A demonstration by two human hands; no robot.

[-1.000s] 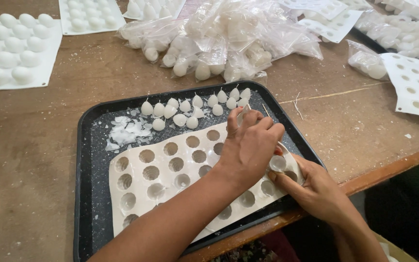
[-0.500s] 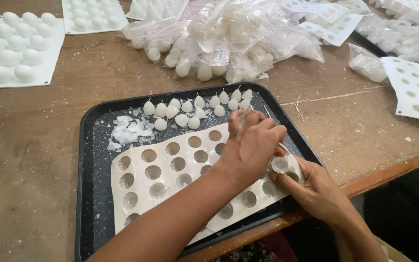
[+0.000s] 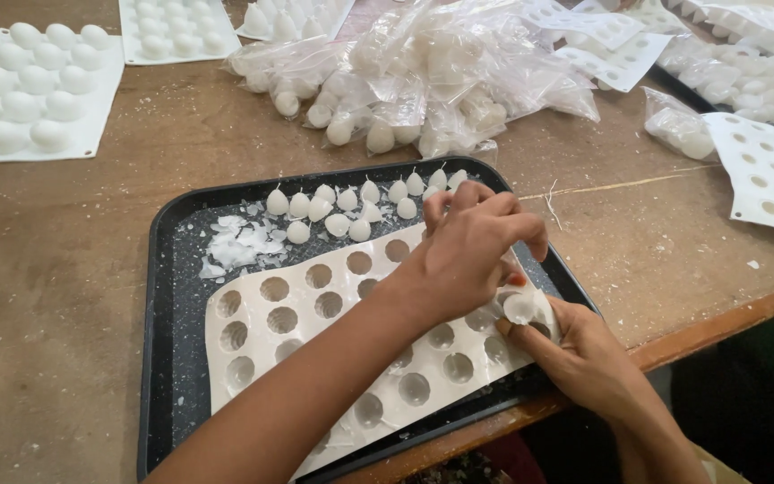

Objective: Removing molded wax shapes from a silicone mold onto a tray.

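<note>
Wooden table (image 3: pixel 64 269): white candle (image 3: pixel 521 307) between right hand (image 3: pixel 584 354) and left hand (image 3: pixel 472 251).

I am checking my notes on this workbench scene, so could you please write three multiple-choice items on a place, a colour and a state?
1. Where does the white mould lie?
A. In the black tray
B. On the floor
C. On a shelf

2. What colour are the small pieces at the tray's far edge?
A. Red
B. White
C. Green

3. How are most mould cavities?
A. Filled
B. Covered
C. Empty

Answers: 1 A, the tray's rim surrounds it. 2 B, all look white. 3 C, open holes show, while the left hand and right hand work one corner.
</note>
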